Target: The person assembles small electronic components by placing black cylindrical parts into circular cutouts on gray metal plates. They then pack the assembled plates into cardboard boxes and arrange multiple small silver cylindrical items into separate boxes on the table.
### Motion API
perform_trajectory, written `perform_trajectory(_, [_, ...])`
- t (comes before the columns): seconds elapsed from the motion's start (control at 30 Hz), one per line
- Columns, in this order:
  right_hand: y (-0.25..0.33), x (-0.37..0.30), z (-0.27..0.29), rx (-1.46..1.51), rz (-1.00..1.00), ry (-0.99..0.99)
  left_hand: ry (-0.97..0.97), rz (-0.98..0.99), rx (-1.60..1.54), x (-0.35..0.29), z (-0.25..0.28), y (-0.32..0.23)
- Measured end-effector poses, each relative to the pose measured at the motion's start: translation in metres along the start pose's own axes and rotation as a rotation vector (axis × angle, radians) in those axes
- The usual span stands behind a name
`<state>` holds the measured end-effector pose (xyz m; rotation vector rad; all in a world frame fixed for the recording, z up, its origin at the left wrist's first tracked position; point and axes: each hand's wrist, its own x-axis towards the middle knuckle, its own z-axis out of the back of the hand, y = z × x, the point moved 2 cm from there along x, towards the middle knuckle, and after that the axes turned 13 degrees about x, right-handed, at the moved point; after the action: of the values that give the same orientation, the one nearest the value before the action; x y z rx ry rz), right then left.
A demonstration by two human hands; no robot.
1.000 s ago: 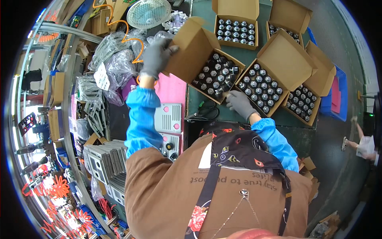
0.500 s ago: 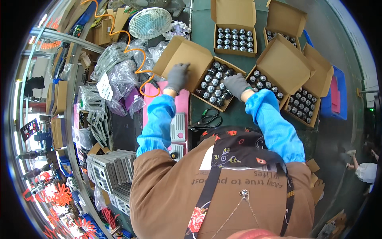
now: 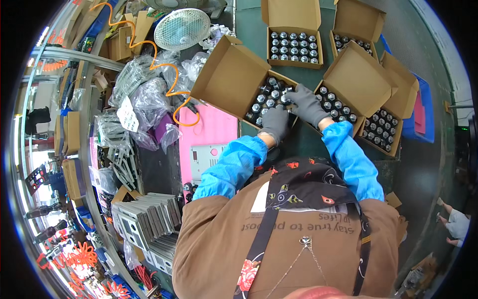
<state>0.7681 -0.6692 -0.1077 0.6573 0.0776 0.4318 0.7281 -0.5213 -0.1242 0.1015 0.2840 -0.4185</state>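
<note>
A brown cardboard box (image 3: 233,110) with its lid folded back to the left holds black parts with silver hexagonal tops (image 3: 261,98). My left hand (image 3: 275,122), in a grey glove, lies over the box's near right part; its fingertips are hidden among the parts. From the right my right hand (image 3: 309,105), gloved in grey too, reaches over the box's right side. Its fingers are bent together at a silver-topped part (image 3: 285,99) near my left fingertips. Some parts in this box sit tilted, not in straight rows.
More open boxes of the same parts stand behind (image 3: 295,64) and to the right (image 3: 361,117). A pink sheet (image 3: 219,127) with a grey metal plate (image 3: 201,155) lies left of the box. Farther left are bagged parts (image 3: 149,94), an orange coiled hose (image 3: 172,93) and a fan (image 3: 181,29).
My left hand has moved right, off the box lid and onto the parts. My right hand has shifted slightly right. The scissors near the box are now mostly hidden.
</note>
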Motion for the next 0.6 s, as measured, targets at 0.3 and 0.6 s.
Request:
perform_trajectory(0.3, [-0.016,0.002,0.034,0.520,-0.201,-0.135,-0.101,-0.145,-0.263,-0.022,0.009,0.023])
perform_trajectory(0.6, [-0.020,-0.012,0.030,0.623,-0.327,-0.152,0.018,-0.181,-0.060,-0.002,0.006,0.018])
